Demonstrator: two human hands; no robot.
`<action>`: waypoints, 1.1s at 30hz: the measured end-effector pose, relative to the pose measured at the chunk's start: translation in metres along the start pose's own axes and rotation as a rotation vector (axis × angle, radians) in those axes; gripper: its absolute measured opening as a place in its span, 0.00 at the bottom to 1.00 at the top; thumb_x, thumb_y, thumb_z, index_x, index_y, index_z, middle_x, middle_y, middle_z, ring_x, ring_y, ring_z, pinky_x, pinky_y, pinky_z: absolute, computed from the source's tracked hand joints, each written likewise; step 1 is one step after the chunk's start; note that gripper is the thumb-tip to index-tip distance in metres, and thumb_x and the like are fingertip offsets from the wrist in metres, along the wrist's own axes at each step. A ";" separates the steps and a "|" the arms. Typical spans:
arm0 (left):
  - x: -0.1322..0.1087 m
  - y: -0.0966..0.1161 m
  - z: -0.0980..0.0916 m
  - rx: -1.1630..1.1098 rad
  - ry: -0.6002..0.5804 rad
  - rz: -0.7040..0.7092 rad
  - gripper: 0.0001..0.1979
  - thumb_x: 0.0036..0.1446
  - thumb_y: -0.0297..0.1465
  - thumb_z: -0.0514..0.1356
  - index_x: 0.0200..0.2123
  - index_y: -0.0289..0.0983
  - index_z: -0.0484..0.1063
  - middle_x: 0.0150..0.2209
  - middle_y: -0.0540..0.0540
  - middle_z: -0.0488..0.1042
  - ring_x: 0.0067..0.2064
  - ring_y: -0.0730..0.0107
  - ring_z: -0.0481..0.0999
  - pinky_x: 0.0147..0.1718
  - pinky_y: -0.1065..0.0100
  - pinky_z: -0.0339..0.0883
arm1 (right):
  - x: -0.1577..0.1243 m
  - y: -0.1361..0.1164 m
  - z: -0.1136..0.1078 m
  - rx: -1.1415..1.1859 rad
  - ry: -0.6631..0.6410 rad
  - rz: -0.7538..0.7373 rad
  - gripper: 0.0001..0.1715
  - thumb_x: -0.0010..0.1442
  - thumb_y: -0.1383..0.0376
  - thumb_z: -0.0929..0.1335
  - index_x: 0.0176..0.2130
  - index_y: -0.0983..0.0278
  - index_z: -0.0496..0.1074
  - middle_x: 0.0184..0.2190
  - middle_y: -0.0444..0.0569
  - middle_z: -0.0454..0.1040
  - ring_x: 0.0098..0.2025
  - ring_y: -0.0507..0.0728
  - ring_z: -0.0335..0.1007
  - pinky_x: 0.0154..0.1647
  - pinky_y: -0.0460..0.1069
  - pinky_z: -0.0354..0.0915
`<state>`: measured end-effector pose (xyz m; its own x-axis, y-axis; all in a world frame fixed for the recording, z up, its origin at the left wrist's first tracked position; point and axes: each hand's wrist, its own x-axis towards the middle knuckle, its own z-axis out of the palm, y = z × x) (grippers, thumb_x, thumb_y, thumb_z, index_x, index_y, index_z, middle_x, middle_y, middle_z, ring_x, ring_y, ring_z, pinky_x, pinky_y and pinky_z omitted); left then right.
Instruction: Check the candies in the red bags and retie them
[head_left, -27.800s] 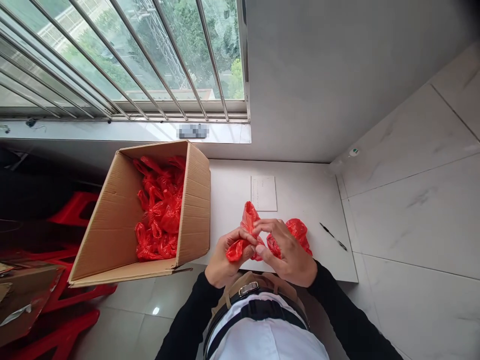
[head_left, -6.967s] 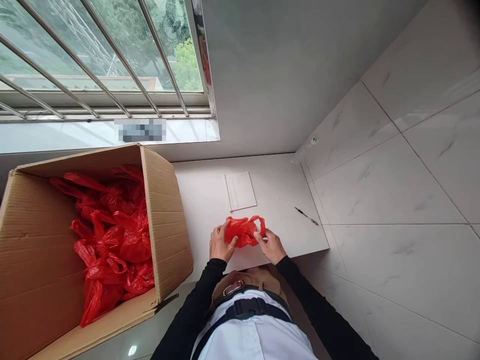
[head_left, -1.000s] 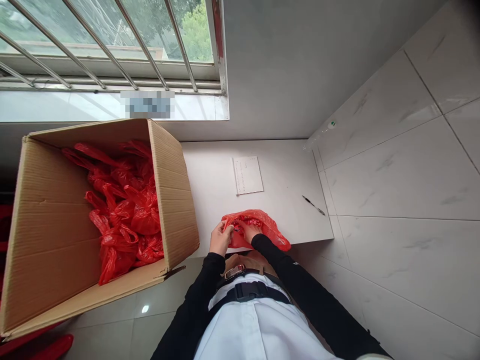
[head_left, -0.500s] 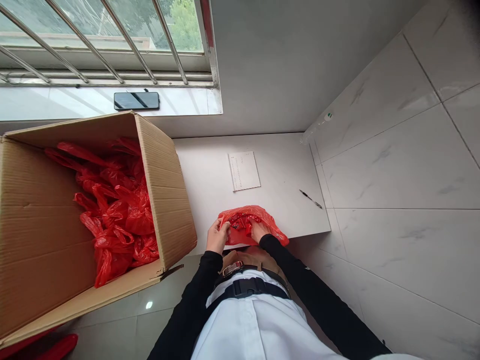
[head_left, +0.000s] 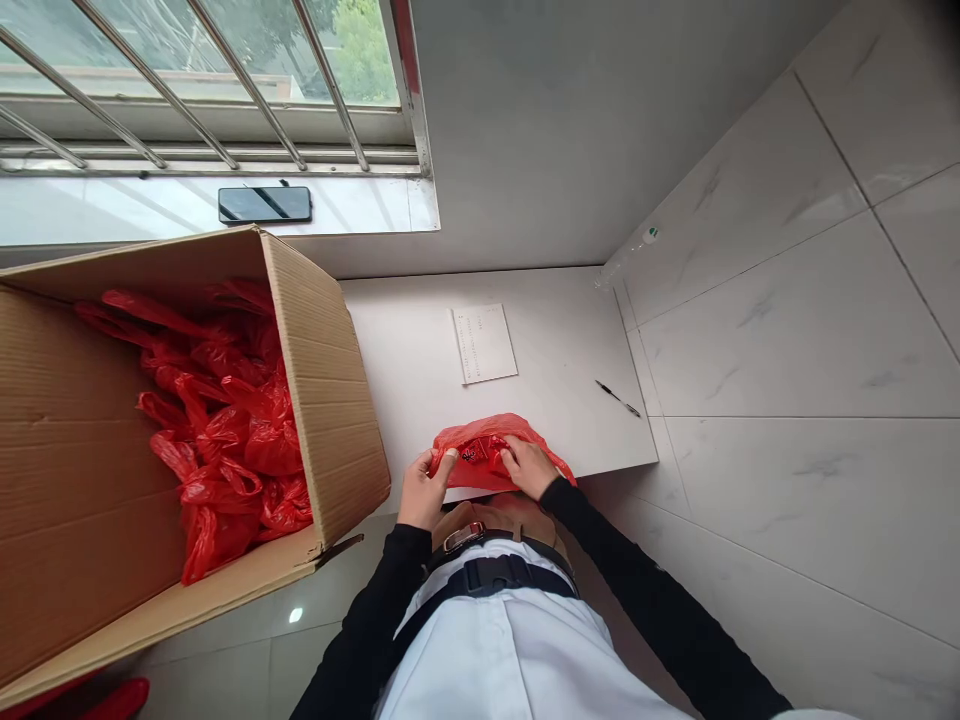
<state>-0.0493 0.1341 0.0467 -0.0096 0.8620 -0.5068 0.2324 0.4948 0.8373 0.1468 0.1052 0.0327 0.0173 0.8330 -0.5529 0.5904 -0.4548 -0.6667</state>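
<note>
A thin red plastic bag [head_left: 491, 427] lies with its mouth spread wide at the front edge of the white table. Inside it are several small, shiny red packets [head_left: 474, 452] with dark print. My left hand [head_left: 426, 490] pinches the left rim of the bag between thumb and fingers. At the right side of the mouth, my right hand [head_left: 531, 467] has its thumb and fingers closed on a red packet among the others; the fingertips are partly hidden.
To the left, a large cardboard box [head_left: 319, 390] holds several knotted red bags [head_left: 225, 430]. On the table [head_left: 405, 340] lie a printed paper sheet [head_left: 485, 343] and a pen [head_left: 618, 398]. A phone [head_left: 265, 204] rests on the windowsill. Tiled wall [head_left: 787, 330] rises at right.
My right hand has drawn back slightly to the right, showing more of its fingers. My left hand has shifted a little left along the rim. The view has moved slightly.
</note>
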 end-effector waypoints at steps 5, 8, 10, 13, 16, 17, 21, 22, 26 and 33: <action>-0.022 0.008 -0.014 0.149 0.083 0.166 0.08 0.50 0.37 0.67 0.27 0.39 0.75 0.44 0.42 0.71 0.52 0.54 0.68 0.55 0.55 0.59 | -0.063 0.025 -0.027 -0.263 0.395 -0.127 0.31 0.66 0.59 0.62 0.66 0.58 0.60 0.57 0.56 0.67 0.60 0.65 0.61 0.62 0.61 0.58; -0.032 0.011 -0.013 0.183 -0.021 0.281 0.04 0.50 0.31 0.67 0.32 0.41 0.77 0.56 0.41 0.69 0.61 0.52 0.64 0.62 0.52 0.52 | -0.074 0.053 -0.039 -0.409 0.340 0.006 0.29 0.60 0.58 0.66 0.59 0.59 0.68 0.51 0.59 0.71 0.54 0.69 0.66 0.55 0.64 0.63; -0.034 0.011 -0.008 0.185 -0.158 0.395 0.09 0.53 0.30 0.65 0.39 0.41 0.77 0.62 0.41 0.65 0.65 0.53 0.61 0.64 0.51 0.52 | -0.072 0.061 -0.044 -0.355 0.188 -0.006 0.16 0.63 0.60 0.62 0.47 0.57 0.74 0.42 0.55 0.75 0.45 0.64 0.71 0.49 0.58 0.68; -0.027 0.008 0.001 0.173 -0.288 0.523 0.18 0.60 0.30 0.61 0.53 0.42 0.71 0.61 0.39 0.68 0.63 0.55 0.64 0.62 0.51 0.56 | -0.068 0.054 -0.047 -0.282 0.173 -0.091 0.16 0.67 0.59 0.59 0.44 0.57 0.73 0.43 0.52 0.76 0.46 0.59 0.70 0.50 0.53 0.67; -0.014 0.003 0.010 0.172 -0.256 0.548 0.20 0.63 0.31 0.58 0.59 0.43 0.66 0.56 0.40 0.72 0.58 0.58 0.69 0.58 0.53 0.62 | -0.064 0.044 -0.045 -0.387 0.179 -0.032 0.29 0.62 0.56 0.66 0.60 0.61 0.64 0.55 0.57 0.70 0.55 0.65 0.64 0.55 0.58 0.62; -0.009 0.002 0.012 0.176 -0.237 0.554 0.21 0.64 0.30 0.57 0.59 0.43 0.65 0.56 0.40 0.71 0.57 0.58 0.70 0.57 0.53 0.63 | -0.064 0.044 -0.043 -0.436 0.146 0.019 0.34 0.60 0.58 0.68 0.63 0.63 0.61 0.55 0.59 0.70 0.56 0.67 0.64 0.54 0.59 0.61; 0.005 -0.008 0.018 0.206 -0.180 0.578 0.24 0.63 0.29 0.57 0.62 0.44 0.61 0.59 0.40 0.69 0.58 0.58 0.69 0.56 0.53 0.64 | -0.062 0.052 -0.043 -0.464 0.022 0.106 0.17 0.61 0.65 0.64 0.50 0.62 0.72 0.39 0.53 0.77 0.45 0.62 0.71 0.45 0.53 0.63; 0.008 -0.010 0.019 0.213 -0.163 0.582 0.24 0.63 0.29 0.57 0.62 0.43 0.62 0.59 0.40 0.69 0.58 0.58 0.69 0.57 0.53 0.63 | -0.062 0.053 -0.045 -0.447 0.029 0.093 0.15 0.63 0.66 0.62 0.47 0.61 0.73 0.38 0.51 0.77 0.44 0.61 0.71 0.44 0.51 0.63; 0.016 -0.011 0.017 0.236 -0.076 0.591 0.22 0.63 0.30 0.57 0.60 0.40 0.62 0.59 0.37 0.69 0.56 0.57 0.70 0.56 0.52 0.63 | -0.064 0.051 -0.056 -0.392 0.085 0.066 0.20 0.67 0.61 0.58 0.56 0.58 0.66 0.44 0.51 0.76 0.46 0.60 0.71 0.46 0.51 0.63; 0.022 0.001 0.019 0.250 -0.028 0.584 0.27 0.59 0.32 0.61 0.61 0.39 0.61 0.61 0.36 0.68 0.58 0.57 0.70 0.56 0.55 0.64 | -0.069 0.033 -0.072 -0.316 0.041 0.052 0.14 0.64 0.63 0.62 0.48 0.59 0.70 0.31 0.45 0.77 0.33 0.57 0.72 0.35 0.49 0.63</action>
<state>-0.0309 0.1513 0.0321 0.2121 0.9772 0.0114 0.4113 -0.0999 0.9060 0.2231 0.0555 0.0844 0.0825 0.8263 -0.5572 0.8090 -0.3820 -0.4467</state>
